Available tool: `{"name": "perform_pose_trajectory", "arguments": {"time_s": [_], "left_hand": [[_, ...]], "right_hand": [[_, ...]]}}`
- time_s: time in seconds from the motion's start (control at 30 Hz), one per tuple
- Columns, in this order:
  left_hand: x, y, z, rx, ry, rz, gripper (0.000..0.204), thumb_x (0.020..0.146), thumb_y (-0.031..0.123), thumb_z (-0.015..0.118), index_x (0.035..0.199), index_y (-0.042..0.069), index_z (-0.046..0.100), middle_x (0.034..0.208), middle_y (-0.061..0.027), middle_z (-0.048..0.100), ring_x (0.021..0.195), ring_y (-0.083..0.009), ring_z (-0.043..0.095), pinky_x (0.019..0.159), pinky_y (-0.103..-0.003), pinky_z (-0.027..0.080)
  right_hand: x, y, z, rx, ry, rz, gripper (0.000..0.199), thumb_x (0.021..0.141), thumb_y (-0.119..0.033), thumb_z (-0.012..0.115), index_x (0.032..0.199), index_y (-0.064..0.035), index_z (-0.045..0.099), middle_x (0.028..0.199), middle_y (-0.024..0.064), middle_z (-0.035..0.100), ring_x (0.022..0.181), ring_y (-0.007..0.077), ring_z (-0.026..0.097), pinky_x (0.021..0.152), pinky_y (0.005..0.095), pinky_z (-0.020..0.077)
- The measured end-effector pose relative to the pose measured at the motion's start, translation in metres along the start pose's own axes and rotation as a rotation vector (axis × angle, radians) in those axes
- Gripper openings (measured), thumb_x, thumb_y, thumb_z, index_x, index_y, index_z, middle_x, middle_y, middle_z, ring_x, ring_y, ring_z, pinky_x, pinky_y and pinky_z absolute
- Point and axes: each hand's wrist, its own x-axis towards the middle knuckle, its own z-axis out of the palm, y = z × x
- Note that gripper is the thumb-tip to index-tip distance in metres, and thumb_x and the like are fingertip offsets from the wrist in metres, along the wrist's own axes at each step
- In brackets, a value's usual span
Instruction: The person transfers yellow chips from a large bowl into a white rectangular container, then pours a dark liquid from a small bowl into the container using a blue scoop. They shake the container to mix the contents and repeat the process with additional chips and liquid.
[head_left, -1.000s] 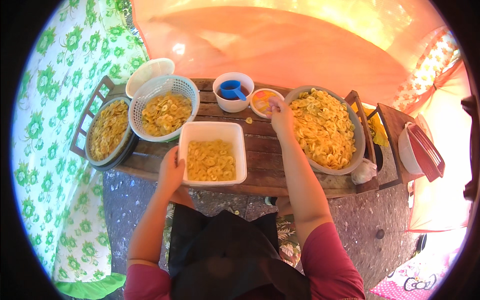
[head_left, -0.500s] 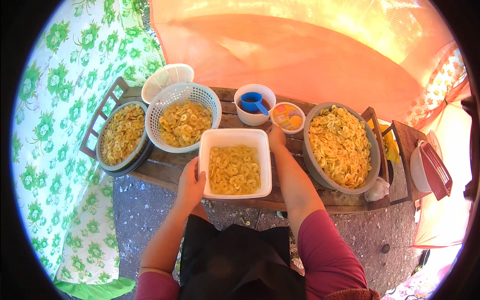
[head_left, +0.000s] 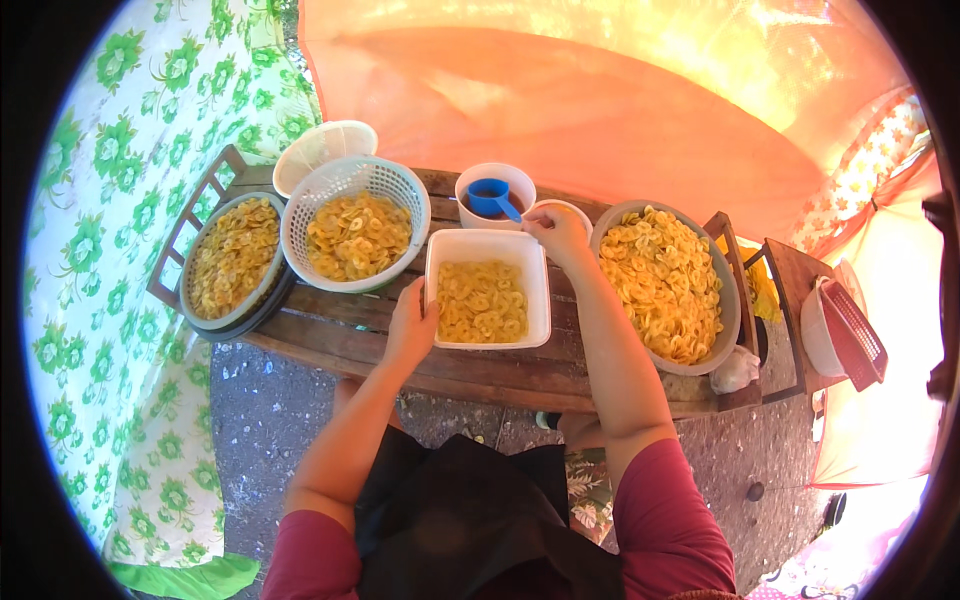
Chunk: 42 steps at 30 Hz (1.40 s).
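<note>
In the middle of the slatted table sits a white square tub [head_left: 487, 244] with yellow banana chips [head_left: 482, 302] in it. My left hand [head_left: 409, 325] grips the tub's left side, thumb along its wall. Beyond the tub, a blue measuring cup [head_left: 488, 197] rests in a round white bucket [head_left: 528, 186] that holds dark liquid. The fingertips of my right hand [head_left: 562, 235] are closed at the end of the cup's handle. My right hand partly covers the round container [head_left: 574, 208] behind it, whose white rim shows.
A perforated basket [head_left: 424, 215] of chips stands left of the tub, with a pale lid [head_left: 325, 150] behind. Farther left is another full basin [head_left: 190, 290]; a large grey basin [head_left: 735, 305] of chips stands right. A tied plastic bag [head_left: 735, 370] and a red basket [head_left: 852, 335] lie beyond.
The white tub has moved farther onto the table, with my left hand still on it. My right hand has gone from beside the tub to the cup's handle.
</note>
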Motion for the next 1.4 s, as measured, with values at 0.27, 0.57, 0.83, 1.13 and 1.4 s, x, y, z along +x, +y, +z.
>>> {"name": "perform_pose_trajectory", "arguments": {"time_s": [0.27, 0.57, 0.83, 1.13, 1.4], "left_hand": [[0.012, -0.008, -0.001, 0.049, 0.017, -0.017, 0.048, 0.087, 0.016, 0.06, 0.128, -0.005, 0.046, 0.104, -0.0173, 0.058, 0.081, -0.0243, 0.057, 0.073, -0.036, 0.047], [0.019, -0.011, 0.0, 0.079, 0.012, 0.029, 0.05, 0.091, 0.017, 0.058, 0.133, -0.003, 0.042, 0.087, -0.0078, 0.058, 0.072, -0.0151, 0.053, 0.064, -0.032, 0.045], [0.02, -0.012, 0.002, 0.081, 0.027, 0.037, 0.049, 0.091, 0.017, 0.058, 0.133, -0.003, 0.042, 0.091, -0.0091, 0.06, 0.074, -0.0159, 0.055, 0.067, -0.032, 0.046], [0.014, -0.001, 0.003, 0.063, 0.057, 0.034, 0.046, 0.092, 0.016, 0.057, 0.132, -0.002, 0.044, 0.092, -0.0106, 0.06, 0.076, -0.0177, 0.056, 0.068, -0.032, 0.047], [0.009, 0.01, 0.0, -0.036, -0.004, -0.073, 0.046, 0.09, 0.016, 0.057, 0.129, -0.005, 0.043, 0.104, -0.0171, 0.055, 0.085, -0.0275, 0.058, 0.075, -0.037, 0.047]], "right_hand": [[-0.01, 0.011, -0.056, -0.525, 0.094, 0.224, 0.026, 0.082, -0.025, 0.061, 0.103, -0.0107, 0.067, 0.106, 0.0111, 0.063, 0.096, 0.0301, 0.061, 0.081, 0.0428, 0.0478], [-0.106, 0.06, -0.096, -0.915, 0.053, 0.089, 0.042, 0.092, -0.037, 0.049, 0.129, -0.018, 0.053, 0.133, 0.0122, 0.047, 0.13, 0.03, 0.037, 0.108, 0.0539, 0.0214], [-0.076, 0.052, -0.149, -0.794, 0.231, 0.237, 0.029, 0.086, -0.027, 0.06, 0.109, -0.0119, 0.067, 0.13, 0.0142, 0.05, 0.121, 0.0302, 0.046, 0.103, 0.0467, 0.0323], [0.06, 0.007, 0.021, -0.58, 0.228, -0.182, 0.027, 0.083, -0.03, 0.062, 0.096, -0.008, 0.068, 0.093, 0.0162, 0.065, 0.089, 0.032, 0.062, 0.084, 0.0482, 0.0421], [0.103, 0.031, 0.071, -0.875, -0.024, 0.044, 0.018, 0.084, -0.022, 0.057, 0.093, -0.0101, 0.068, 0.095, 0.0099, 0.066, 0.088, 0.0292, 0.063, 0.087, 0.0535, 0.0363]]}}
